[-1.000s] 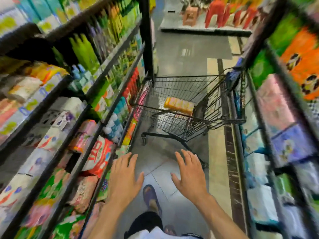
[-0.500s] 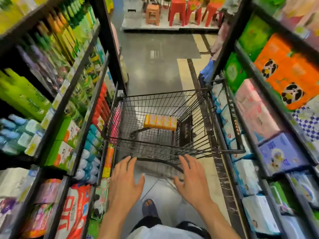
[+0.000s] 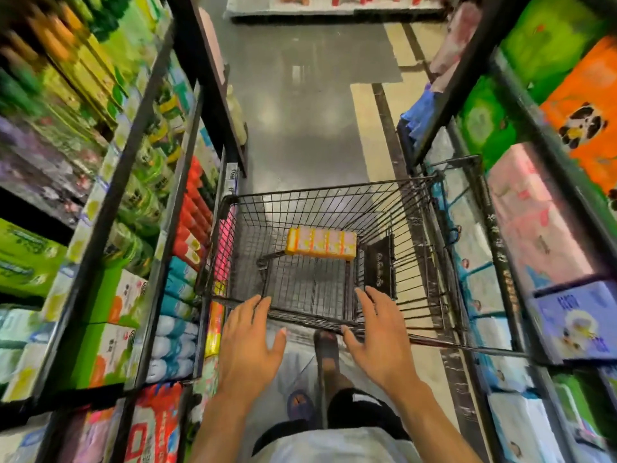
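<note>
Quick read from my end. The cart (image 3: 317,208) sits right in front of me in the narrow aisle, between the left shelf (image 3: 133,182) and the right shelf (image 3: 500,228), on the grey floor (image 3: 300,128). Its right side looks very close to the right shelf. Might be touching, I can't tell.

My left hand (image 3: 248,339) and right hand (image 3: 380,339) are both open with the fingers spread, holding nothing. The fingertips are over the cart's near rail, but I honestly can't say if they touch it.

Handling-wise I'd say it's a stiff black wire frame, so no give when grabbed. It should be light too, since all it carries is one yellow and pink pack (image 3: 322,243) lying on the bottom. That pack will probably slide if I shove hard. Best hold is the near top rail, one hand each side of the middle, fingers wrapped over the bar so I can steer off the shelves.

Stuff I can't make out:
- The wheels and underframe are hidden.
- I don't see a proper handle bar.
- The dark panel (image 3: 379,265) inside the right wall could be a folded flap, not sure.
- The shelf goods are mostly motion smear.
</note>
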Available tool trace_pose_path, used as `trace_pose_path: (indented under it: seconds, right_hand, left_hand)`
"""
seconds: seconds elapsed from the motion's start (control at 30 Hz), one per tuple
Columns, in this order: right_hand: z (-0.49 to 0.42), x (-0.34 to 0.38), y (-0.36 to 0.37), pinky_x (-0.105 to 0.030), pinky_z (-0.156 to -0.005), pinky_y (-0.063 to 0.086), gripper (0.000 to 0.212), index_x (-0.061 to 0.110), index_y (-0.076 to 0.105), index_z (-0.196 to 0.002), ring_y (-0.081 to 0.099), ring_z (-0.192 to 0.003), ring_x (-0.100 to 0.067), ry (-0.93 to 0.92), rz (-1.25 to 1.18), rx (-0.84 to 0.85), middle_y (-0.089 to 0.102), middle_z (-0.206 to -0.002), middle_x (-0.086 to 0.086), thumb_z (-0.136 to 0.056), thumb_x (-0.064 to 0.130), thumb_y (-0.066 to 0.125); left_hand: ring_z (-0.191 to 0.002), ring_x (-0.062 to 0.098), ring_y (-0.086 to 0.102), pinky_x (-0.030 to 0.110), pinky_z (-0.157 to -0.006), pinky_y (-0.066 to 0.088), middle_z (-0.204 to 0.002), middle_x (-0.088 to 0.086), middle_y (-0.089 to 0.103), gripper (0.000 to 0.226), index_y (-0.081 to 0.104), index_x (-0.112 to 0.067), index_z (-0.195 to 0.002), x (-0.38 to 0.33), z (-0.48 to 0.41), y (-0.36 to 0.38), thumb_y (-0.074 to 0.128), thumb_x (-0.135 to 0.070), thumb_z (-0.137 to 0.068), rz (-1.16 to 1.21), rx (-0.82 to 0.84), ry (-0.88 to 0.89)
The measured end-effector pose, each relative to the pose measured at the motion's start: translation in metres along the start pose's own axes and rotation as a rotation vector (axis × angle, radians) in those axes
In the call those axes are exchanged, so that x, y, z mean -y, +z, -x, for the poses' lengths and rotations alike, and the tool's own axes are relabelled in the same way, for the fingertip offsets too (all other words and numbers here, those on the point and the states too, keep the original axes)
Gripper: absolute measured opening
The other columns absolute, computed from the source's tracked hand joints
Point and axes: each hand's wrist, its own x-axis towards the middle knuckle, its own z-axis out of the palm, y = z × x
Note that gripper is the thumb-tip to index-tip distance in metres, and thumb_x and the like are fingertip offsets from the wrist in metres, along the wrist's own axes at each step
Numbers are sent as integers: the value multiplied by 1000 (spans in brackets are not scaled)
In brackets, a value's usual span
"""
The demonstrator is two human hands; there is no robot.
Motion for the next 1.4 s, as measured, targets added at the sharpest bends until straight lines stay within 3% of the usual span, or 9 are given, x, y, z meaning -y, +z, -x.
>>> trace_pose_path:
  seconds: [0.3, 0.4, 0.53, 0.63, 0.77, 1.03, 1.13, 1.27, 1.4]
  right_hand:
    - [-132, -10, 4, -43, -124, 30, 77, 18, 40, -157, 37, -147, -28, -37, -88, 88, 44, -158, -8, -92, 46, 71]
    - [-169, -18, 15, -46, -124, 28, 78, 15, 39, -157, 34, -149, -33, -55, -76, 131, 40, -160, -13, -94, 49, 69]
    - [-216, -19, 31, -48, -123, 23, 76, 13, 38, -157, 35, -149, -39, -68, -53, 191, 41, -160, -17, -96, 49, 66]
    - [-245, -20, 48, -55, -123, 33, 79, 17, 31, -160, 32, -150, -39, -54, -67, 250, 37, -161, -18, -97, 52, 62]
    - [-279, -20, 77, -56, -116, 41, 81, 15, 35, -158, 38, -146, -40, -35, -66, 269, 41, -156, -18, -93, 48, 70]
    - [-329, -23, 147, -55, -116, 40, 75, 13, 38, -156, 37, -144, -37, 14, -67, 323, 40, -156, -16, -93, 43, 67]
    - [-332, -28, 171, -55, -117, 39, 73, 16, 36, -157, 35, -147, -33, 49, -95, 325, 39, -157, -13, -95, 45, 61]
    - [-326, -35, 190, -43, -125, 27, 78, 12, 38, -157, 33, -148, -30, 55, -98, 301, 39, -158, -13, -92, 40, 71]
    - [-319, -34, 201, -37, -124, 20, 81, 18, 32, -160, 26, -151, -24, 115, -85, 344, 33, -162, -6, -92, 47, 67]
  left_hand:
    - [-140, 26, 42, 40, -117, 35, -152, 3, 47, 62, 49, -19, -147, -13, -114, 8, 67, -43, -93, -49, 121, -46]
    - [-146, 25, 35, 38, -122, 25, -158, 1, 39, 65, 40, -21, -153, -10, -157, 18, 60, -47, -97, -91, 196, -68]
    - [-144, 29, 39, 47, -119, 35, -157, 4, 41, 65, 39, -19, -153, -2, -202, 32, 60, -46, -97, -83, 258, -71]
    - [-140, 28, 42, 47, -115, 41, -154, 4, 45, 66, 41, -19, -152, 7, -235, 42, 63, -44, -96, -79, 280, -92]
    - [-142, 27, 39, 42, -119, 35, -154, 4, 43, 67, 40, -16, -154, 27, -279, 68, 62, -45, -97, -87, 344, -52]
    - [-150, 26, 27, 40, -121, 27, -165, 4, 30, 74, 28, -18, -160, 80, -360, 149, 62, -42, -98, -65, 547, -9]
    - [-148, 27, 30, 45, -120, 34, -162, 5, 32, 78, 31, -17, -157, 106, -390, 193, 71, -35, -93, -24, 579, 12]
    - [-148, 30, 30, 46, -122, 31, -164, 7, 29, 88, 29, -17, -159, 140, -424, 253, 79, -26, -87, 26, 626, 25]
    - [-152, 30, 25, 50, -123, 30, -168, 6, 22, 111, 17, -19, -163, 165, -447, 308, 87, -25, -77, 28, 621, 23]
